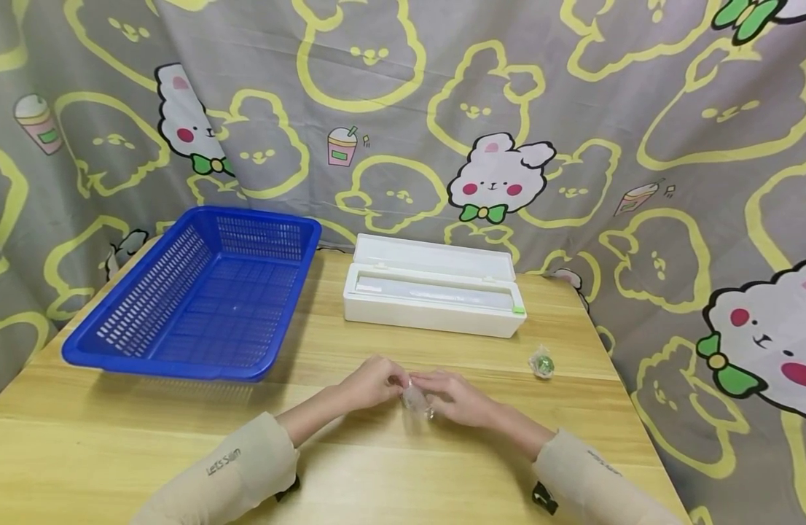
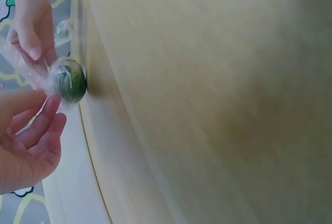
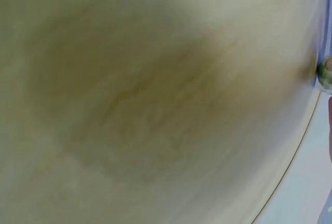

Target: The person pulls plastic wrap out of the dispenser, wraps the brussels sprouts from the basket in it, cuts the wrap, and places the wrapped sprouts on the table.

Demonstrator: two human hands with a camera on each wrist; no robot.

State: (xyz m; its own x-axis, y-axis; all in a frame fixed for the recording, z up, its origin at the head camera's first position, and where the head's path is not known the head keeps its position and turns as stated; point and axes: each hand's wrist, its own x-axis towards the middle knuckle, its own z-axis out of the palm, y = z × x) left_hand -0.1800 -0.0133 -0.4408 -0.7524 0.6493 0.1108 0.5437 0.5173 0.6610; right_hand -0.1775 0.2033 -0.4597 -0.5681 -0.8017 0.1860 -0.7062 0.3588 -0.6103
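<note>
A small round green fruit (image 2: 73,83) sits low over the table in crumpled cling film (image 1: 415,399), between both hands. My left hand (image 1: 373,383) pinches the film at the fruit's side with thumb and fingertips. Opposite it, my right hand (image 1: 460,397) grips the loose film, which trails past its fingers in the left wrist view. In the head view the film and fingers hide most of the fruit. Only an edge of the fruit (image 3: 326,76) shows at the right border of the right wrist view.
Behind the hands stands a white cling film dispenser (image 1: 429,315) with its lid raised. A blue plastic basket (image 1: 180,370) is at the left. Another wrapped green fruit (image 1: 543,364) lies near the right edge of the wooden table (image 1: 350,474). A patterned curtain (image 1: 390,131) hangs behind.
</note>
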